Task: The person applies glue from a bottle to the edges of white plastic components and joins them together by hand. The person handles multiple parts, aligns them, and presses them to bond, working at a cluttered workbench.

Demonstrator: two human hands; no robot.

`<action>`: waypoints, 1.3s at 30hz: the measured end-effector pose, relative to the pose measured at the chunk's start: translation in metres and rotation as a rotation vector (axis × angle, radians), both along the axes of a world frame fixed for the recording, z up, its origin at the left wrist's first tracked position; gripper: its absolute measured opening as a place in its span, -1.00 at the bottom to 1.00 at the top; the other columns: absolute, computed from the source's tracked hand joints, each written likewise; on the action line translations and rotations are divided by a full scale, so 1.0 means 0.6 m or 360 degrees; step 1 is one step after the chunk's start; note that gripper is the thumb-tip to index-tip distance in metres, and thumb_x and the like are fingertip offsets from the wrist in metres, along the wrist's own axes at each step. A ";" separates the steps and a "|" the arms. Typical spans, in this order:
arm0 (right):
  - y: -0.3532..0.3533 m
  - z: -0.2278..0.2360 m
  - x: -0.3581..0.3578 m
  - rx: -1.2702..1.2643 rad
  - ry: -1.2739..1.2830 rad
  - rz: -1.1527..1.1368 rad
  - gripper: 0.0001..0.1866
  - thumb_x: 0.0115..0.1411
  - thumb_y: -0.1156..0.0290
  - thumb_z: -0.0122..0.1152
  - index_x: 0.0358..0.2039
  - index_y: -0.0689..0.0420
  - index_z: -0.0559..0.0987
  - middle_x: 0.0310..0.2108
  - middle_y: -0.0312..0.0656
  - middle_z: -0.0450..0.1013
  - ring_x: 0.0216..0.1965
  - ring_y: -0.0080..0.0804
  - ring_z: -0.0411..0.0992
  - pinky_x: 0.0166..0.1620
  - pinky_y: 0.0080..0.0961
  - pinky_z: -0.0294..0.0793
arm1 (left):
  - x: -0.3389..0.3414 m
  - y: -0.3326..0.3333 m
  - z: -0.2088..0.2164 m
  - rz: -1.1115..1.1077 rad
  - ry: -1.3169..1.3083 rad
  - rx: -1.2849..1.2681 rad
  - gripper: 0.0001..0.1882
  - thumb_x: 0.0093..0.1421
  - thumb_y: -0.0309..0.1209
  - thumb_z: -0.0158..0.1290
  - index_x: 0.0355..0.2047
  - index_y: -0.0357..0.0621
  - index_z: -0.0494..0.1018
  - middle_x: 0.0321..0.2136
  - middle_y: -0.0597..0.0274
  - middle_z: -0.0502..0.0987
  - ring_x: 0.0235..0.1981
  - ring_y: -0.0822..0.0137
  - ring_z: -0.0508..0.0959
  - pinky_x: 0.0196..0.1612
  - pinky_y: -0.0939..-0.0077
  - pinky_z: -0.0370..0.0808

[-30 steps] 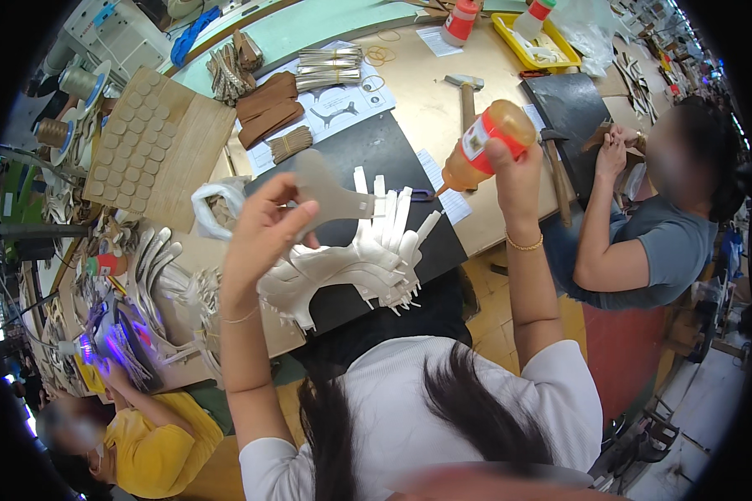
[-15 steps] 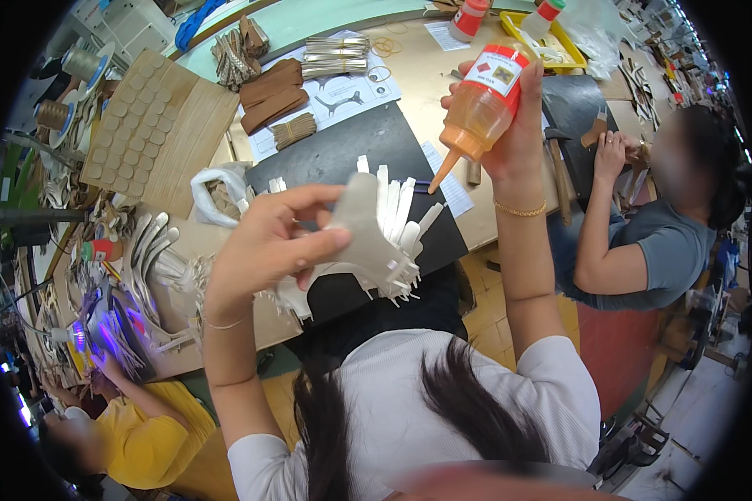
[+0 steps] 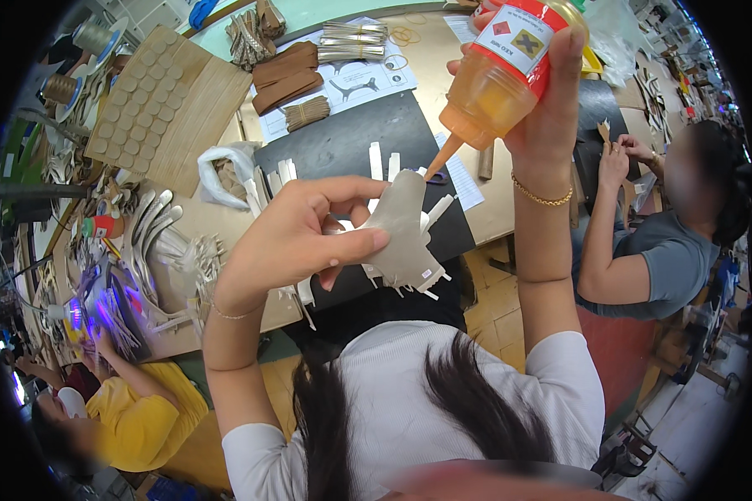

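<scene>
My left hand [image 3: 305, 230] pinches a pale grey, forked leather piece [image 3: 403, 219] between thumb and fingers, holding it up above the black mat [image 3: 334, 140]. Wrapped around a squeeze bottle [image 3: 491, 98] of amber glue, with a red and white label, is my right hand [image 3: 547, 117]. The bottle is tipped nozzle-down. Its orange nozzle [image 3: 445, 156] points at the upper right edge of the leather; I cannot tell whether they touch. Several white strips [image 3: 375, 160] lie on the mat behind the piece and are partly hidden by it.
Left of the mat are a plastic bag [image 3: 211, 173], a board with round discs [image 3: 146, 96] and curved silvery straps [image 3: 146, 238]. Brown leather strips [image 3: 284, 79] lie on a printed sheet [image 3: 401, 77] at the back. Co-workers sit at left in yellow [image 3: 146, 413] and at right in grey [image 3: 656, 271].
The glue bottle has come nearer, its nozzle now at the leather's edge. My left hand has shifted right with the leather piece, which now shows its broad face.
</scene>
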State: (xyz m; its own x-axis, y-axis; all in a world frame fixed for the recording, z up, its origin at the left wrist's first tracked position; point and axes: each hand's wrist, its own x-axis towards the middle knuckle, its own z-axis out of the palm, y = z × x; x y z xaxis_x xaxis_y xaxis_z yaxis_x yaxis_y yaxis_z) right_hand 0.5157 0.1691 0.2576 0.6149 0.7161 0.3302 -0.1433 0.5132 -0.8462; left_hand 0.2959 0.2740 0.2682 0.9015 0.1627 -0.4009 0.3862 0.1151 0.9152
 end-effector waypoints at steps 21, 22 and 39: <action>-0.012 0.027 -0.051 -0.0027 -0.0473 -0.0412 -0.03 -0.23 -0.18 0.34 0.03 0.32 0.30 -0.17 0.03 0.44 -0.23 -0.22 0.49 -0.17 -0.37 0.53 | -0.002 -0.005 0.000 0.0096 0.0009 -0.0065 -0.56 0.00 -0.43 0.21 -0.11 -0.39 0.45 -0.62 0.46 0.36 -0.75 0.73 0.31 -0.76 0.85 0.21; -0.013 0.027 -0.050 -0.0032 -0.0480 -0.0402 -0.04 -0.21 -0.19 0.32 0.03 0.32 0.30 -0.17 0.03 0.43 -0.23 -0.22 0.48 -0.17 -0.36 0.54 | -0.003 -0.006 0.000 0.0099 0.0009 -0.0066 -0.56 0.00 -0.43 0.21 -0.11 -0.39 0.45 -0.62 0.47 0.36 -0.76 0.72 0.31 -0.76 0.85 0.20; -0.004 0.045 -0.025 0.0575 0.0509 0.0573 -0.13 0.04 -0.33 -0.02 -0.04 0.34 0.34 -0.21 0.07 0.42 -0.22 -0.11 0.47 -0.23 -0.29 0.57 | -0.006 -0.009 -0.004 0.0226 -0.0015 -0.0201 -0.58 -0.02 -0.49 0.19 -0.12 -0.42 0.44 -0.62 0.42 0.39 -0.75 0.70 0.31 -0.77 0.84 0.19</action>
